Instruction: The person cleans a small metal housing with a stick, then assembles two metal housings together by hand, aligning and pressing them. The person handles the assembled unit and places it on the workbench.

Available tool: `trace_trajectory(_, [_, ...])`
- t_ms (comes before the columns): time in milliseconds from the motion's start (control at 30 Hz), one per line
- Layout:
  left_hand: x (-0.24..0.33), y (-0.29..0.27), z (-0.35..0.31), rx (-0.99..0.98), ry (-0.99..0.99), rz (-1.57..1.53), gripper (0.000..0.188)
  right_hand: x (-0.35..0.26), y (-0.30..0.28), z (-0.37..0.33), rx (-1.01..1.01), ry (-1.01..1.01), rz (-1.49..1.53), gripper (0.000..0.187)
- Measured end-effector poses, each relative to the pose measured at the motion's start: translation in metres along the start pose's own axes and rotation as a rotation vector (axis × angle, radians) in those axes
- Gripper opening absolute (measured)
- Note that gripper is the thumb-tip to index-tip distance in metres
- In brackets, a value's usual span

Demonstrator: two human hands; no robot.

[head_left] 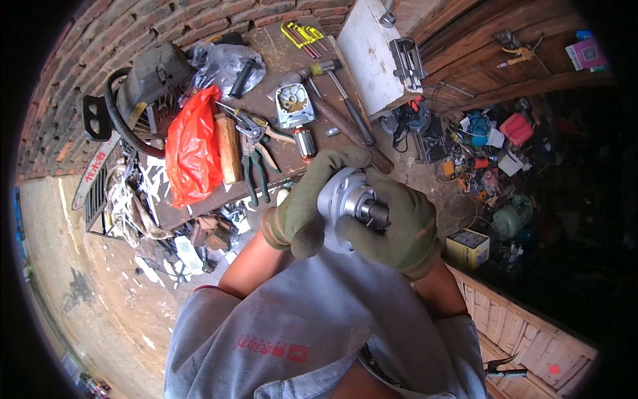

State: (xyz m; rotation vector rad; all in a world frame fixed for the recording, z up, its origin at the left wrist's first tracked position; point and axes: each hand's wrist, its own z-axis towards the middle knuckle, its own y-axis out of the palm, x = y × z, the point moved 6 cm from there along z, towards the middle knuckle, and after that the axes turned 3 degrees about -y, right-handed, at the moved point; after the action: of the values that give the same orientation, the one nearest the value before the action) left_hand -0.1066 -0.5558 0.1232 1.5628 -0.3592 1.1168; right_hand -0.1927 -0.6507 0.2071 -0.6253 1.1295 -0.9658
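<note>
Between my two hands, close to my chest, is a round silver spindle housing [333, 201] with a short threaded shaft poking out. My left hand [307, 209], in an olive-green work glove, is closed around its left side. The right hand [401, 225], gloved alike, wraps the other side, with fingers and thumb around the threaded end. Just beyond them on the bench lies a motor armature [305, 144] with copper at its end. Behind the armature sits an open silver gear case [293, 105]. My palms hide part of the housing.
On the bench [279, 166] are green-handled pliers [252, 169], a wooden block [229, 149], a red plastic bag [195, 149], hammers [349, 106] and yellow-handled tools [306, 34]. A chainsaw [149, 83] stands at left. A white cabinet [372, 56] is beyond; cluttered parts [488, 163] cover the right floor.
</note>
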Motion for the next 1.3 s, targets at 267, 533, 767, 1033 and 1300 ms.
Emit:
trace_trajectory(267, [-0.004, 0.0, 0.003, 0.086, 0.069, -0.044, 0.13, 0.018, 0.0, 0.009, -0.029, 0.299, -0.011, 0.043])
trace_trajectory(533, [-0.012, -0.009, 0.007, 0.156, -0.085, 0.054, 0.107, 0.018, 0.003, 0.015, -0.151, 0.366, -0.029, 0.045])
trace_trajectory(767, [-0.019, -0.011, 0.011, 0.11, -0.033, -0.159, 0.08, 0.009, -0.002, 0.025, -0.13, 0.212, -0.163, 0.042])
trace_trajectory(1033, [-0.021, -0.01, 0.012, 0.183, -0.058, -0.272, 0.077, 0.017, 0.001, 0.033, -0.176, 0.247, -0.039, 0.051])
trace_trajectory(1300, [-0.023, -0.015, 0.013, 0.15, -0.033, -0.214, 0.083, 0.02, -0.001, 0.029, -0.125, 0.186, 0.005, 0.048])
